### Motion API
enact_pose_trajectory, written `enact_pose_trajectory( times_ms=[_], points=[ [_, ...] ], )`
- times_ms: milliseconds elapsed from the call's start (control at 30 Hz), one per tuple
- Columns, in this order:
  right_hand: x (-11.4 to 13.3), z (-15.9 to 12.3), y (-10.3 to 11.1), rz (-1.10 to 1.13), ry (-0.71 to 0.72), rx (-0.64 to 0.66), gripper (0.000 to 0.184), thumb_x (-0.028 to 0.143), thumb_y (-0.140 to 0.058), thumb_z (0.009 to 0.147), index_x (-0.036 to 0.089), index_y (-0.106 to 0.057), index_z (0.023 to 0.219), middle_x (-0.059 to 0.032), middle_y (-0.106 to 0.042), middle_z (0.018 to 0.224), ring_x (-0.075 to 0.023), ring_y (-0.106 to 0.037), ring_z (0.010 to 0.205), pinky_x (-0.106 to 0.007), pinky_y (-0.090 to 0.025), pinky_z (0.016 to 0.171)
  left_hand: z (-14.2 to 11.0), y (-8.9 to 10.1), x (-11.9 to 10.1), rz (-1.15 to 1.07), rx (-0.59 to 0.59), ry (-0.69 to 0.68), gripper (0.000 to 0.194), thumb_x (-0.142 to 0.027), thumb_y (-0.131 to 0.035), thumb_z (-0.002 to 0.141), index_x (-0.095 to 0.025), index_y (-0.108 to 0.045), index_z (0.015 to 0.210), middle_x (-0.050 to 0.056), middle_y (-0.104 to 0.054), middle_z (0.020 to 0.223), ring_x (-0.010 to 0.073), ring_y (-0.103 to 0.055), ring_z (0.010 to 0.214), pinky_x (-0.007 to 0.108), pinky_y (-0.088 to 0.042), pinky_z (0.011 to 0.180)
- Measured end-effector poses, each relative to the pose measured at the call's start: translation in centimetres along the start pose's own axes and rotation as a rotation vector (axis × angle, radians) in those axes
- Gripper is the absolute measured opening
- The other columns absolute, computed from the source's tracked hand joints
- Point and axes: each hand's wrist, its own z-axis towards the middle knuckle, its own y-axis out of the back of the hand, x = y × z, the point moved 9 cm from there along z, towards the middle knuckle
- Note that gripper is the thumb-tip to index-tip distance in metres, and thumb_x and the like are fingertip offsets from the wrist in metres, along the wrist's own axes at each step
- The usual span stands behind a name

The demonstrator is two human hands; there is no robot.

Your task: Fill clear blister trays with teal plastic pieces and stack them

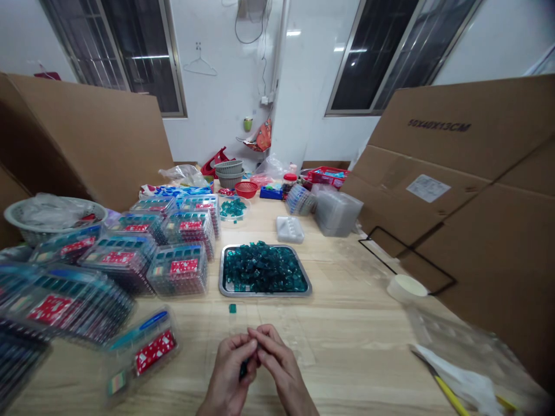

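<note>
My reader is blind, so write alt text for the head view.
A left hand, holding something small and dark, meets a right hand above a wooden table. Beyond them is a metal tray heaped with teal pieces; stacked clear plastic cases stand to the left.

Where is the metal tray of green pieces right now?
Near the middle of the head view, the metal tray sits beyond both hands, right of the boxes with red packets.

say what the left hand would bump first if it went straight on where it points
Most likely the right hand: its fingers lie right at the fingertips of the left hand, though depth is unclear.
</note>
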Motion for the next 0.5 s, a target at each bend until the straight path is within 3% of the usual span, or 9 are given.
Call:
enact_pose_trajectory(
  times_ms=[133, 300, 400, 500],
  points=[
    [0.3, 0.3, 0.7, -0.058, 0.072, -0.038, 0.026, 0.037, -0.063, 0.081, 0.025, -0.069, 0.103, -0.0047, -0.059, 0.090, -0.0180, -0.060, 0.083, -0.028, -0.051, 0.072, 0.0, 0.6, 0.1, -0.058, -0.068, 0.048, 0.036, -0.029, -0.084, 0.039, -0.012, -0.059, 0.058, -0.004, -0.050, 0.043, 0.0014, -0.034, 0.035, 0.017, -0.012, 0.038],
    [2.1, 0.2, 1.0, -0.303, 0.317, -0.075, 0.017, 0.024, -0.062, 0.083, 0.025, -0.071, 0.098, -0.0054, -0.063, 0.083, -0.0172, -0.061, 0.074, -0.027, -0.052, 0.066, -0.2, 1.1, 0.7, -0.097, -0.120, 0.129, 0.038, -0.026, -0.083, 0.035, -0.014, -0.056, 0.059, -0.004, -0.052, 0.042, 0.0024, -0.036, 0.033, 0.016, -0.012, 0.038],
    [2.9, 0.0, 0.6, -0.391, 0.429, -0.065, 0.020, 0.017, -0.055, 0.086, 0.025, -0.070, 0.097, -0.0062, -0.063, 0.081, -0.0173, -0.061, 0.074, -0.026, -0.051, 0.063, -0.3, 1.4, 0.4, -0.054, -0.128, 0.103, 0.038, -0.029, -0.082, 0.038, -0.014, -0.056, 0.061, -0.003, -0.053, 0.044, 0.0039, -0.038, 0.034, 0.017, -0.011, 0.038],
    [3.1, 0.0, 0.4, -0.434, 0.448, -0.051, 0.022, 0.015, -0.053, 0.087, 0.024, -0.070, 0.097, -0.0059, -0.061, 0.078, -0.0171, -0.060, 0.072, -0.026, -0.050, 0.061, -0.4, 1.2, -0.4, 0.040, -0.078, 0.038, 0.035, -0.031, -0.080, 0.043, -0.014, -0.057, 0.065, -0.003, -0.053, 0.045, 0.0041, -0.038, 0.035, 0.018, -0.010, 0.038]
  ],
)
